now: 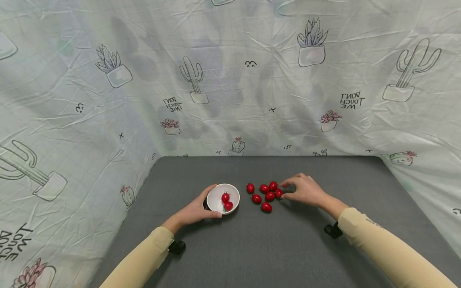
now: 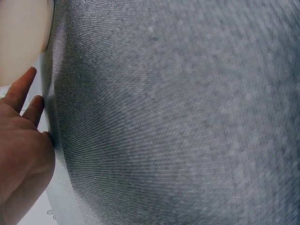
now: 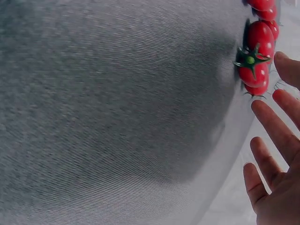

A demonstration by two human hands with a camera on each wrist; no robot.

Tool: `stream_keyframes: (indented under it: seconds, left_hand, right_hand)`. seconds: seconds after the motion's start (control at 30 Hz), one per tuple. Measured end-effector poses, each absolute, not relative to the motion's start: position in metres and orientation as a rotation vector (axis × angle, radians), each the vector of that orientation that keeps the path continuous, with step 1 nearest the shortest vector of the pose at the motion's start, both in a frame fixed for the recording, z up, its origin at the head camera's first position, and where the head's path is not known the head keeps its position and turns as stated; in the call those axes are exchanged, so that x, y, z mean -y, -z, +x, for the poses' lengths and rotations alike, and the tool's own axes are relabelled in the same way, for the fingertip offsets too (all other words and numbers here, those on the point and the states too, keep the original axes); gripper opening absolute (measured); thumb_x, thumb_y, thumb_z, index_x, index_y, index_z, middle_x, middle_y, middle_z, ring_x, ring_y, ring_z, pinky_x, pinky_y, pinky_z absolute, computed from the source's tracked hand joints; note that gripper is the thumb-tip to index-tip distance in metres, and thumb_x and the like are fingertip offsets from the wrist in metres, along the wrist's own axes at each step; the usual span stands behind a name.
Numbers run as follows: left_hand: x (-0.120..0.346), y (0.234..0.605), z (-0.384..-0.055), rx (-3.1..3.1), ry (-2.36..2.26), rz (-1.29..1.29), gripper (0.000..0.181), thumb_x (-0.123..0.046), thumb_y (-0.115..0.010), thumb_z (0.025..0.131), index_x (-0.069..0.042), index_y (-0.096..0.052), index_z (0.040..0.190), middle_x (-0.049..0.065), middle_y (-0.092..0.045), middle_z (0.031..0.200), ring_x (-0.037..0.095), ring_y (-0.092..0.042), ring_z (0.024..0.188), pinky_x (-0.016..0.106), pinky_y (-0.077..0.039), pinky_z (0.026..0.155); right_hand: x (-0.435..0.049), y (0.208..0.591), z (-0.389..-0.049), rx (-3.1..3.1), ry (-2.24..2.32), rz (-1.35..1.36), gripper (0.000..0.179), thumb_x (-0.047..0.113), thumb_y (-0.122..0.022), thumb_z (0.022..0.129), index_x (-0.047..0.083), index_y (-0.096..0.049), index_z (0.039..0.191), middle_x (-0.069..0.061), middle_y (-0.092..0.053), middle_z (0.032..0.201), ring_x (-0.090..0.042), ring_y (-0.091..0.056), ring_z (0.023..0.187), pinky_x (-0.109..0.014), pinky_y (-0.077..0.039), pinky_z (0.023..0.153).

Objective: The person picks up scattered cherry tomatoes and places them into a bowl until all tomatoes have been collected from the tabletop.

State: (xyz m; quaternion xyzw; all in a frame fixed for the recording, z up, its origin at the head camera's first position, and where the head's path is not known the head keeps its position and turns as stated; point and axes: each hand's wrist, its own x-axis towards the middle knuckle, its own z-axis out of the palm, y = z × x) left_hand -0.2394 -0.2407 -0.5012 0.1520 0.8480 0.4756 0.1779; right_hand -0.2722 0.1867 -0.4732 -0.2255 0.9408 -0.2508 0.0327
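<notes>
On the grey table a small white bowl holds two cherry tomatoes. My left hand grips the bowl from its left side, thumb at the near rim and fingers around the far side. In the left wrist view part of the bowl shows above the fingers. To the right of the bowl lie several more red cherry tomatoes with green stems. Beside the rightmost tomato is my right hand, thumb and fingers spread apart. The right wrist view shows these fingers close to the tomatoes, gripping none.
The grey tabletop extends around the bowl and tomatoes. A pale cloth printed with cacti hangs behind the table and along both sides. Small black devices are worn at both wrists.
</notes>
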Motion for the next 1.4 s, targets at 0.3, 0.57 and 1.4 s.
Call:
stream_keyframes:
  seconds: [0.3, 0.57, 1.4]
  left_hand:
    - [0.241, 0.503, -0.240, -2.401, -1.341, 0.442, 0.106, -0.038, -0.088, 0.081, -0.030, -0.022, 0.163, 0.002, -0.032, 0.160, 0.025, -0.038, 0.139, 0.052, -0.033, 0.110]
    - [0.242, 0.503, -0.240, -2.395, -1.350, 0.460, 0.105, -0.037, -0.088, 0.082, -0.029, -0.022, 0.163, 0.002, -0.033, 0.160, 0.025, -0.038, 0.139, 0.052, -0.033, 0.110]
    - [0.241, 0.502, -0.240, -2.393, -1.338, 0.429, 0.107, -0.040, -0.089, 0.080, -0.034, -0.022, 0.163, -0.001, -0.030, 0.161, 0.024, -0.035, 0.143, 0.054, -0.030, 0.112]
  right_hand:
    - [-0.183, 0.484, -0.265, -2.915, 0.801, -0.624, 0.041, 0.039, -0.083, 0.086, 0.016, -0.076, 0.120, 0.000, -0.074, 0.114, -0.035, -0.054, 0.118, -0.064, -0.035, 0.100]
    - [-0.175, 0.490, -0.260, -2.968, 0.795, -0.600, 0.046, 0.040, -0.084, 0.084, 0.012, -0.074, 0.119, -0.003, -0.072, 0.110, -0.032, -0.057, 0.106, -0.061, -0.040, 0.094]
    - [-0.172, 0.494, -0.262, -3.017, 0.801, -0.663, 0.033, 0.008, -0.076, 0.084, 0.011, -0.075, 0.117, -0.008, -0.072, 0.117, -0.038, -0.059, 0.111, -0.065, -0.040, 0.095]
